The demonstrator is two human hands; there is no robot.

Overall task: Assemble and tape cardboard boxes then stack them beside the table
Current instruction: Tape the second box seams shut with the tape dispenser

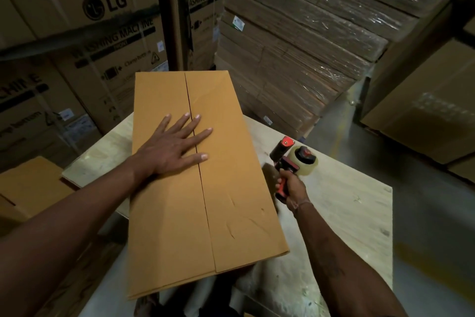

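Note:
A tall tan cardboard box (231,201) stands on the pale wooden table (347,214), its two top flaps folded shut with a bare seam running down the middle. My left hand (174,145) lies flat on the flaps, fingers spread across the seam. To the right of the box, my right hand (291,185) grips the red and black handle of a tape dispenser (295,158), which carries a roll of clear tape and is held just above the table, apart from the box.
Another tan box (30,188) sits low at the left beside the table. Large printed appliance cartons (77,34) fill the back left. A shrink-wrapped pallet of flat cardboard (295,47) stands behind the table. More cartons (424,101) are at the right, with grey floor between.

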